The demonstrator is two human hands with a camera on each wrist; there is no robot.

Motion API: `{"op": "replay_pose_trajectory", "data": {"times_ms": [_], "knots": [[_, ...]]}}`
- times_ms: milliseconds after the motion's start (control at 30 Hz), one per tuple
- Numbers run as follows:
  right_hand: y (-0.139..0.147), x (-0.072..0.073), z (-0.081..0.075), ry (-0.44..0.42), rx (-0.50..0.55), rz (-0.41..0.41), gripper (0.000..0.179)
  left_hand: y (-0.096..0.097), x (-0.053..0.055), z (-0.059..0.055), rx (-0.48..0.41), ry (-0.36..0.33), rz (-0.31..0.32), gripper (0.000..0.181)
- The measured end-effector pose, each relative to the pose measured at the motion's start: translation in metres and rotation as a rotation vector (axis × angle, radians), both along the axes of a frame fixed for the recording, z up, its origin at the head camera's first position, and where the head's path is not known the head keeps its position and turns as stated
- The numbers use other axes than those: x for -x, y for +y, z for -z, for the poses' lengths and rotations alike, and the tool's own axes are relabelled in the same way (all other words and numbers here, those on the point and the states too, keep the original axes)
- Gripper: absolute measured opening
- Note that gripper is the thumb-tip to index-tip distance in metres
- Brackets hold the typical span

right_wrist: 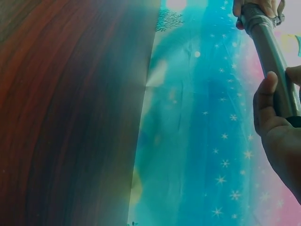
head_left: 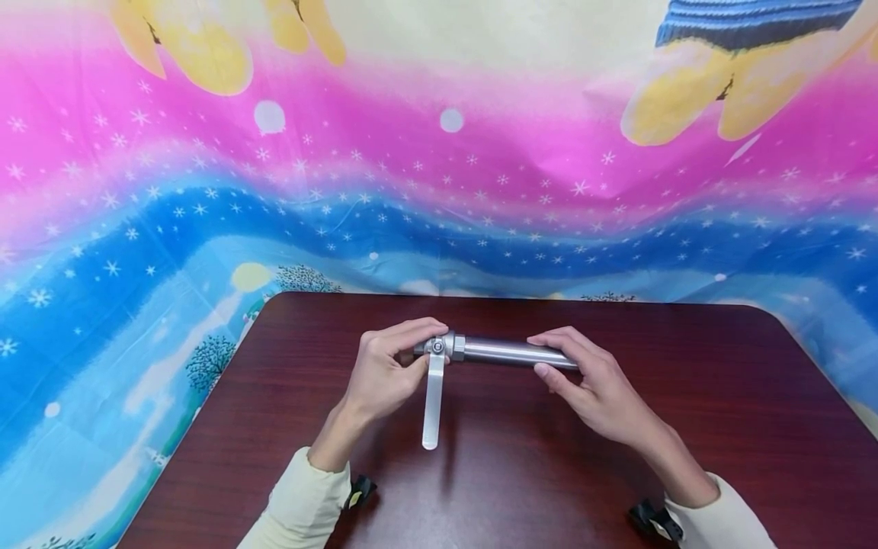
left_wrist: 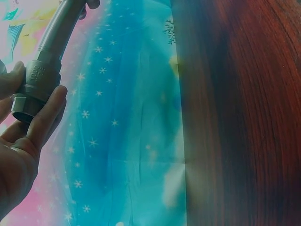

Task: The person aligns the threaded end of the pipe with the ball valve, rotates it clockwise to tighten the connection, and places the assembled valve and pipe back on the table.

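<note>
A metal ball valve [head_left: 439,347] with a long flat lever handle [head_left: 433,404] is joined to a straight steel pipe [head_left: 504,351]. Both are held roughly level above the table in the head view. My left hand [head_left: 384,371] grips the valve body between fingers and thumb, with the lever hanging down toward me. Around the pipe's far right end, my right hand [head_left: 598,381] holds with fingers above and thumb below. In the left wrist view the valve's open round end [left_wrist: 27,107] shows beside the palm. The pipe's right end lies partly behind the right hand.
A dark reddish wooden table [head_left: 507,473] lies beneath the hands. Behind it and along its left side hangs a colourful printed cloth [head_left: 384,206] with snowflakes. Black straps [head_left: 360,490] sit at both wrists, by the pale sleeves [head_left: 302,496].
</note>
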State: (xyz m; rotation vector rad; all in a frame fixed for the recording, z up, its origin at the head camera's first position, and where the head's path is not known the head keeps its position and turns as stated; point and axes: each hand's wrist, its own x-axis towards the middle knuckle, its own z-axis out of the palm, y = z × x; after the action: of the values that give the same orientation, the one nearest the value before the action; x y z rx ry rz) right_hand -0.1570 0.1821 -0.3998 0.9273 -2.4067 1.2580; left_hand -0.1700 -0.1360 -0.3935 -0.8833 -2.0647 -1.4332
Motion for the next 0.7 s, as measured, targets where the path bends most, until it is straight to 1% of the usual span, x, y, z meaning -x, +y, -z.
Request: {"op": "replay_pose_trajectory", "data": {"times_ms": [67,133,267,467,533,700], "knots": [[-0.0011,-0.0014,-0.0008,-0.019,0.003,-0.004,0.042,0.0,-0.0005,0.0002,0.001,0.004,0.001,0.046],[-0.0019,-0.0026,-0.0008,-0.02,-0.006,0.016,0.045,0.0003,-0.0008,0.0003,0.003,0.005,0.003,0.046],[-0.0024,-0.0025,0.0014,0.029,-0.006,0.044,0.052,0.001,-0.0012,0.0,0.004,0.003,0.012,0.044],[-0.003,-0.0008,0.0019,0.107,0.03,0.004,0.049,0.001,-0.0004,-0.0002,-0.005,-0.002,0.016,0.044],[-0.0031,-0.0011,0.0012,0.117,0.033,-0.001,0.048,0.001,-0.0002,-0.0001,-0.006,-0.002,0.016,0.045],[-0.0035,-0.0018,-0.0009,0.111,0.028,0.004,0.047,0.0009,0.0,0.0005,-0.008,-0.002,0.016,0.046]]}}
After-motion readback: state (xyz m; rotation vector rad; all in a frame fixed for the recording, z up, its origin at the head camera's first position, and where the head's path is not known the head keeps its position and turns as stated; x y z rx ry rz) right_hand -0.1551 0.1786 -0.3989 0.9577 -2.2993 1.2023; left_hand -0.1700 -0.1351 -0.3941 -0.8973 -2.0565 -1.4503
